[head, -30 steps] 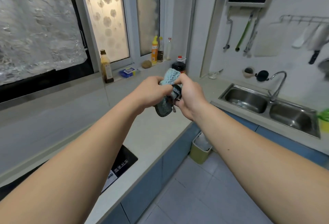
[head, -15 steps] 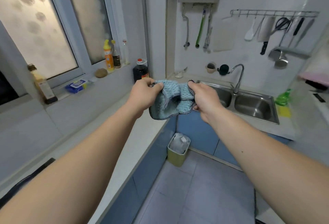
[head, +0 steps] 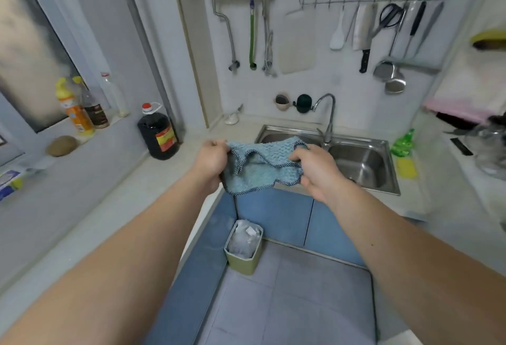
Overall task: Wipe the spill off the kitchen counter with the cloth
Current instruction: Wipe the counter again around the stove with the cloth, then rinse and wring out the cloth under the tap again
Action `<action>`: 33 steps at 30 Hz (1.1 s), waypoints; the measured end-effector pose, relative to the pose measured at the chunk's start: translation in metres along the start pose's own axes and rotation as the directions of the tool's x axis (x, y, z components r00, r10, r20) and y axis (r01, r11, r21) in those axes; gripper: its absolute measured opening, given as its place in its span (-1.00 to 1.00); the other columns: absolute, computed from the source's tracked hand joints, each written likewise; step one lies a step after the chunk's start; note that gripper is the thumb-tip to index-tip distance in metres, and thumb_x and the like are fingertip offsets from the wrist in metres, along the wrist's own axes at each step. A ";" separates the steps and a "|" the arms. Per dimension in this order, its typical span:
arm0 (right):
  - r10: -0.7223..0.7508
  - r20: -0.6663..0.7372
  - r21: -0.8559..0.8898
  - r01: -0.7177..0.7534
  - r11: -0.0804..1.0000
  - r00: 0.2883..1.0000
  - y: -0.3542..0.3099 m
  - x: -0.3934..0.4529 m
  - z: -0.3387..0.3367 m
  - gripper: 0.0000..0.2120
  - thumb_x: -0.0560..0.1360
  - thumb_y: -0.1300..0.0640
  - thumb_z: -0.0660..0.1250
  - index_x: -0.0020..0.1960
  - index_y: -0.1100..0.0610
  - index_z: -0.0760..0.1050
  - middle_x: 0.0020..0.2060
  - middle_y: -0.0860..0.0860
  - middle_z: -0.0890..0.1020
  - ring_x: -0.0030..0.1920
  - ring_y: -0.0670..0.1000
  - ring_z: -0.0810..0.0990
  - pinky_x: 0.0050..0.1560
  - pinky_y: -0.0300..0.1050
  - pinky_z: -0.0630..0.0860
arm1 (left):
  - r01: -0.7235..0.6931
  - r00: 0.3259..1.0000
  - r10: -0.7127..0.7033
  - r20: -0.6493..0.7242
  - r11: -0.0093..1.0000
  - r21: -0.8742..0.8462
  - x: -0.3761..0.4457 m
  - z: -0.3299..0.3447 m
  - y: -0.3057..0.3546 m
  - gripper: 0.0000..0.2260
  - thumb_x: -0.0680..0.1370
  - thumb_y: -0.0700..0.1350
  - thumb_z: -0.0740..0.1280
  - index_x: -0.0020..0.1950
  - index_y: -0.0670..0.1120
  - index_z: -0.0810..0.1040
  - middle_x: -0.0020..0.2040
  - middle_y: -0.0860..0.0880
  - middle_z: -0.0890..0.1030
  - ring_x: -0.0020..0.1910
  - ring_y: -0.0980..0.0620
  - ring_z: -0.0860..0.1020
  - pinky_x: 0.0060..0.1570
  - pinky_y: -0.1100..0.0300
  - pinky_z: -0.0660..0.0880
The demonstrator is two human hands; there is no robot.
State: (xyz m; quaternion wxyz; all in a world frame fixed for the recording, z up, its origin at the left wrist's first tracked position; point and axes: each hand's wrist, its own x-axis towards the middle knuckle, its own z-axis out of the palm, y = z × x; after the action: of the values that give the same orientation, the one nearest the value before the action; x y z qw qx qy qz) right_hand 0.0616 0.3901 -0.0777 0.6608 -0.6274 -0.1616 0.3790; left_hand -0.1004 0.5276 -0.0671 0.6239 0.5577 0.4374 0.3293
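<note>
The cloth (head: 262, 166), light blue with a dark dotted hem, is held in the air between both hands, above the inner corner of the kitchen counter (head: 115, 207) and in front of the sink (head: 356, 164). It is not touching the counter. The left hand (head: 212, 164) is closed on the cloth's left edge, fingers curled around the fabric. The right hand (head: 315, 169) is closed on the right edge, the hem pinched under the thumb. The cloth is spread between the two hands, sagging in the middle, with its lower fold hanging just below the hands. Both forearms are stretched forward from the bottom of the view.

A dark bottle (head: 158, 133) with a red cap is seen on the counter to the left of the left hand, near but apart. The faucet (head: 327, 114) is seen just beyond the right hand. A green bin (head: 243, 248) is seen on the floor below the cloth. No spill can be made out on the counter; the surface is blurred.
</note>
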 end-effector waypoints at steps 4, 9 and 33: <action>-0.018 -0.081 -0.070 0.012 0.997 0.997 0.005 0.061 -0.024 -0.85 0.46 0.30 0.35 -0.07 0.12 0.64 -0.02 0.15 0.76 0.02 0.20 0.75 0.08 0.23 0.70 | 0.037 0.999 -0.037 0.007 0.999 0.026 0.059 0.040 -0.011 -0.76 0.40 -0.28 0.25 0.01 -0.03 0.48 -0.22 -0.06 0.50 -0.23 -0.04 0.49 -0.27 0.13 0.40; -0.001 -0.203 -0.180 -0.036 0.983 0.979 0.023 0.154 -0.050 -0.80 0.31 0.16 0.40 -0.07 0.05 0.63 -0.04 0.21 0.74 -0.02 0.24 0.75 0.08 0.32 0.68 | 0.081 0.991 -0.092 0.097 0.990 0.112 0.149 0.089 -0.041 -0.63 0.51 -0.45 0.17 0.10 0.01 0.46 -0.24 -0.10 0.51 -0.39 -0.02 0.42 -0.42 0.23 0.33; 0.298 -0.327 -0.052 -0.332 0.942 0.897 0.019 0.541 -0.125 -0.78 0.60 0.18 0.25 0.04 0.23 0.65 -0.22 0.10 0.71 -0.29 0.05 0.64 -0.20 -0.06 0.64 | 0.295 0.876 -0.377 0.302 0.912 0.284 0.486 0.332 -0.127 -0.92 0.62 -0.12 0.40 0.09 -0.06 0.65 0.08 -0.16 0.72 0.06 -0.15 0.69 0.12 -0.18 0.65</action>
State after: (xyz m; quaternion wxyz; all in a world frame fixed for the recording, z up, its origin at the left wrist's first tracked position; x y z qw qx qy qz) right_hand 0.4990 0.6812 -0.2577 0.5734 -0.7318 0.0294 0.3672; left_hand 0.3878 0.8087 -0.2809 0.6707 0.5906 0.4450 0.0579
